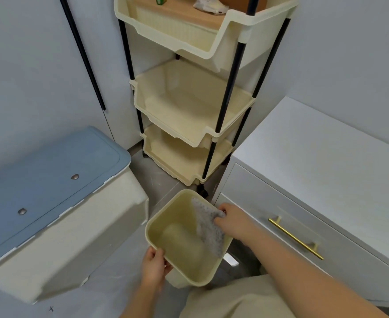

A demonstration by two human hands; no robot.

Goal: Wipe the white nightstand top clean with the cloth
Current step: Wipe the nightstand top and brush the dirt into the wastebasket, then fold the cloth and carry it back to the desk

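A white nightstand [326,152] stands at the right, its flat top bare and a gold handle on its drawer front. A grey speckled cloth [208,228] hangs over the right rim of a cream plastic bin [179,239] on the floor in front of me. My right hand [232,220] pinches the cloth at its upper edge, just left of the nightstand's corner. My left hand [154,266] grips the bin's near left rim and holds it tilted toward me. The inside of the bin looks bare apart from the cloth.
A cream three-tier rack [193,106] on black poles stands behind the bin, small items on its top tier. A storage box with a blue lid [44,180] sits at the left. Grey floor tiles show between them. My beige trouser leg fills the bottom middle.
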